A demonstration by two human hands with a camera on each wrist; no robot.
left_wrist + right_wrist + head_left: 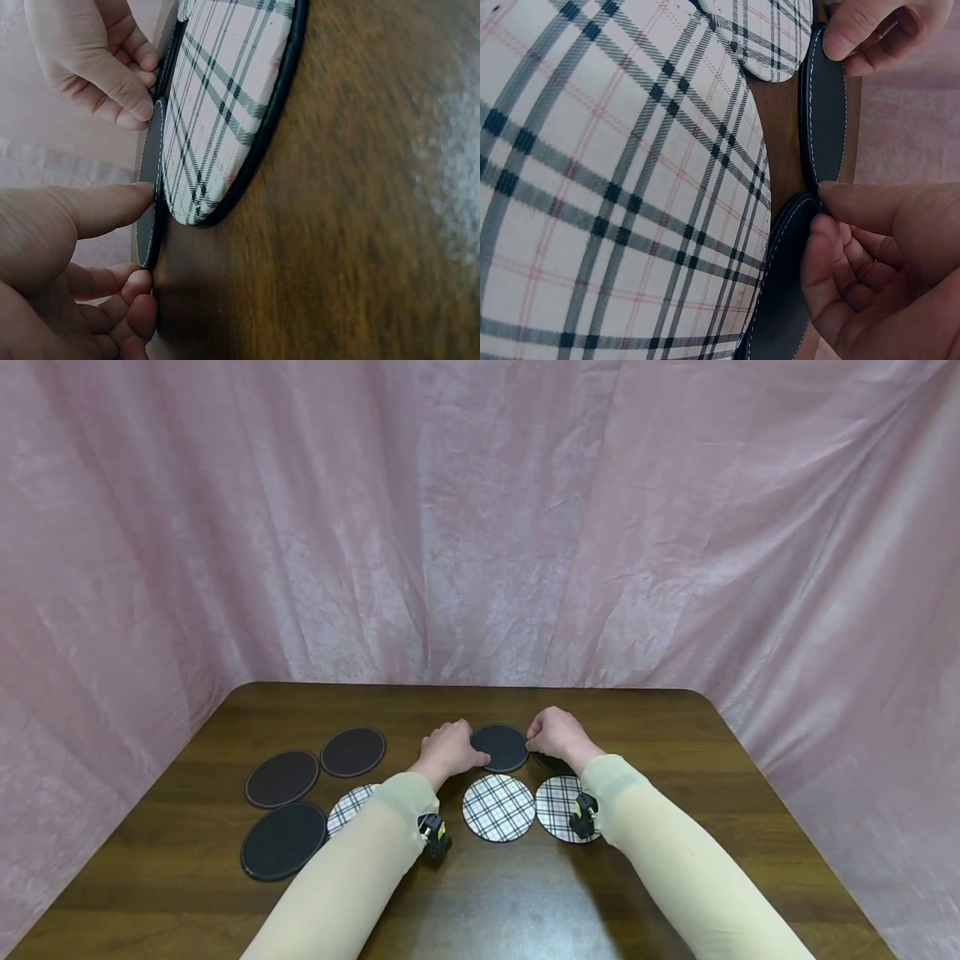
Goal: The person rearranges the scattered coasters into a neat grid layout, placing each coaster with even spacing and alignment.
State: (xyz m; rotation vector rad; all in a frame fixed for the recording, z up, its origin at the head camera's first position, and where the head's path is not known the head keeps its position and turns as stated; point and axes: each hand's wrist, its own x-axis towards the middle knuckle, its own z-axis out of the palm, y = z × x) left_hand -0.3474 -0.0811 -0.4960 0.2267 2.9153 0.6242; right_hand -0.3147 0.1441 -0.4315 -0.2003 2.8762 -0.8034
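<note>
Both hands are at one round black coaster [500, 749] with pale stitching round its rim, lying at the back of the table. My left hand [452, 750] holds its left side, thumb at the near rim and the other fingers curled at the edge. From the opposite side, my right hand [558, 735] pinches the rim between thumb and forefinger. A second black coaster [780, 311] lies right beside it, partly hidden under the right hand. Just in front are two white plaid coasters, one in the middle [498, 808] and one at the right [557, 806].
On the left of the wooden table [675, 860] lie several more black coasters, one at the back [352, 752], one nearer [282, 778] and one in front [283, 842]. Another plaid coaster [348, 806] is partly covered by the left sleeve. A pink curtain [480, 527] hangs behind.
</note>
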